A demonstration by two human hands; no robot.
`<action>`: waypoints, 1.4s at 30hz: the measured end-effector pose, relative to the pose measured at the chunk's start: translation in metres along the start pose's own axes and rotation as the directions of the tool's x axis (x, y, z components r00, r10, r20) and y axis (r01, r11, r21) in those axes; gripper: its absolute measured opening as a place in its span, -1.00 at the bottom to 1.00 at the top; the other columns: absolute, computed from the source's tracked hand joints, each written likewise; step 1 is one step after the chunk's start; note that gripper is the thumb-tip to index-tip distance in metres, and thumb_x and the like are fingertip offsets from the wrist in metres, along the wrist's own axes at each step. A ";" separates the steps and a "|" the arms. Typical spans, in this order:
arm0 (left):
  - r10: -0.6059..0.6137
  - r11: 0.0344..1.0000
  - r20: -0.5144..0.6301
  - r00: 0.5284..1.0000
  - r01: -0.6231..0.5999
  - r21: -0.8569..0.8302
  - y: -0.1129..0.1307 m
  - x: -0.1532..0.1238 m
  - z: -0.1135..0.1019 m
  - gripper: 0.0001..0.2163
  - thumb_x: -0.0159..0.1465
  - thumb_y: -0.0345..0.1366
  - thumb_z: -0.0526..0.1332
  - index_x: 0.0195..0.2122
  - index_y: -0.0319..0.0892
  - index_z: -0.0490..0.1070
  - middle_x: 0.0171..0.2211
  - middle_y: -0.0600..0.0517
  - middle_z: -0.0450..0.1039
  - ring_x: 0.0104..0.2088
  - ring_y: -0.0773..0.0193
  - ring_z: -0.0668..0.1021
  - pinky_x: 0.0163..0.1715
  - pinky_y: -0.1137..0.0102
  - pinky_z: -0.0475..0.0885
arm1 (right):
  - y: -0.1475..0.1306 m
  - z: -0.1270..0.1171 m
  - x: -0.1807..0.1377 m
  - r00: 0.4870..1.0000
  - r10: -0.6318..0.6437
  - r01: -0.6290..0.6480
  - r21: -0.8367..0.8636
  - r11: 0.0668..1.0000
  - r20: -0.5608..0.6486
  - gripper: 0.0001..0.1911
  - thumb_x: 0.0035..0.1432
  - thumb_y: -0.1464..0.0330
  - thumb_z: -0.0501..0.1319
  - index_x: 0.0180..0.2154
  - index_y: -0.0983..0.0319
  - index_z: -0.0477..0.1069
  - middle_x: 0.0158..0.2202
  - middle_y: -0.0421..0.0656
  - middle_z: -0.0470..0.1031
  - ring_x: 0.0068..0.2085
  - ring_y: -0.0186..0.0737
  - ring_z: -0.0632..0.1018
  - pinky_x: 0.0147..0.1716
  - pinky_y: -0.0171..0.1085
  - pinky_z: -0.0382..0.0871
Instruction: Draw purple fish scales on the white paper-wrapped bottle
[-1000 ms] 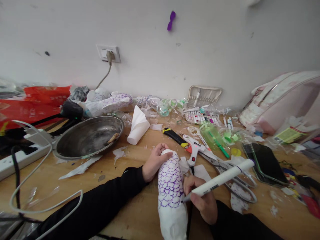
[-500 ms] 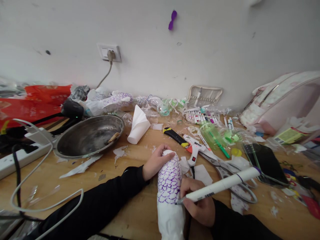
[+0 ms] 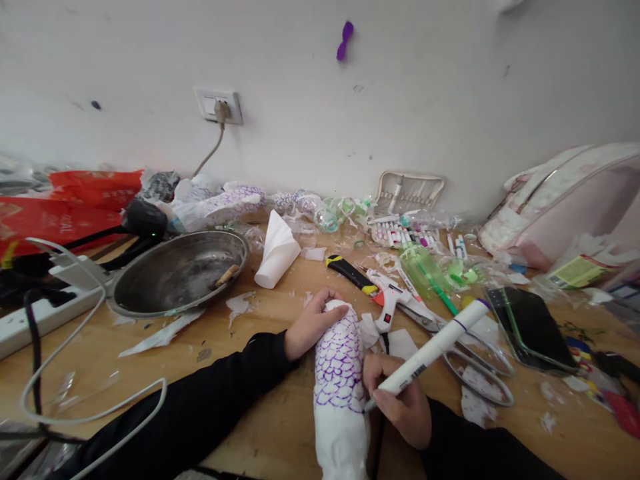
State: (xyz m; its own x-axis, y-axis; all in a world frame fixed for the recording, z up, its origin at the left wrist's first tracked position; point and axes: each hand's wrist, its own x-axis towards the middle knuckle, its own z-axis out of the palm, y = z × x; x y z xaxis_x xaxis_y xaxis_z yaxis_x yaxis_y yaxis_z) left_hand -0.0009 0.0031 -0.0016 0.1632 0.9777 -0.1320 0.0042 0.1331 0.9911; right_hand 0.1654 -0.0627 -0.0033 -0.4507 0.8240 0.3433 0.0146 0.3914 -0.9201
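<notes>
**Marker and White Form: Tip at the Right Edge**

The white form (image 3: 341, 367) is held at the near centre of the table (image 3: 270, 310), its long axis running near to far. Its far end is clasped by the left hand (image 3: 319, 325). The marker (image 3: 433, 352) is pinched by the right hand (image 3: 403, 405), the hand closer to the purple pattern's near border; its tip is directed left and near.

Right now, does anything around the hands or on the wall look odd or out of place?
Yes. A purple shape is on the wall, well above the table. Torn white scraps litter the tabletop, and a brown stub sits, oddly alone, in the metal basin. The marker and scaled white form show nothing amiss.
</notes>
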 end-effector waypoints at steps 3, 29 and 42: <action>-0.006 1.000 0.003 1.000 0.006 -0.011 0.001 0.000 0.000 -0.73 0.00 -0.15 0.23 -0.37 -0.17 0.25 -0.47 0.14 0.23 -0.43 0.35 0.30 -0.39 0.43 0.22 | 0.001 0.000 -0.001 1.000 -0.007 0.007 -0.002 1.000 0.005 -0.80 0.02 0.33 0.06 -0.59 0.20 0.13 -0.63 -0.28 0.17 -0.59 -0.36 0.21 -0.57 -0.34 0.09; -0.005 1.000 -0.010 1.000 0.005 -0.020 0.000 0.000 0.001 -0.75 0.00 -0.16 0.23 -0.37 -0.17 0.26 -0.47 0.15 0.25 -0.43 0.36 0.31 -0.42 0.46 0.25 | -0.001 0.001 0.001 0.991 0.073 -0.077 -0.027 0.997 -0.110 -0.79 0.05 0.32 0.05 -0.59 0.21 0.18 -0.65 -0.29 0.16 -0.60 -0.37 0.21 -0.61 -0.35 0.09; -0.011 0.936 0.167 0.986 0.068 -0.344 0.005 -0.009 0.000 -0.61 -0.04 -0.19 0.30 -0.23 -0.10 0.19 -0.47 0.17 0.32 -0.50 0.39 0.38 -0.45 0.47 0.24 | 0.005 0.000 -0.005 0.986 0.041 -0.032 0.061 0.998 -0.160 -0.65 0.14 0.09 0.05 -0.52 0.21 0.23 -0.62 -0.28 0.18 -0.62 -0.38 0.21 -0.65 -0.36 0.09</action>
State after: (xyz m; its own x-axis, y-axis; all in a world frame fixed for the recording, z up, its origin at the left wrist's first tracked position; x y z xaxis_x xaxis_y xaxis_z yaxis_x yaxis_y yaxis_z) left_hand -0.0020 -0.0047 0.0050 0.3254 0.9355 -0.1377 -0.3245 0.2473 0.9130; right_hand 0.1679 -0.0652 -0.0100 -0.3012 0.8943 0.3308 -0.0257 0.3392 -0.9404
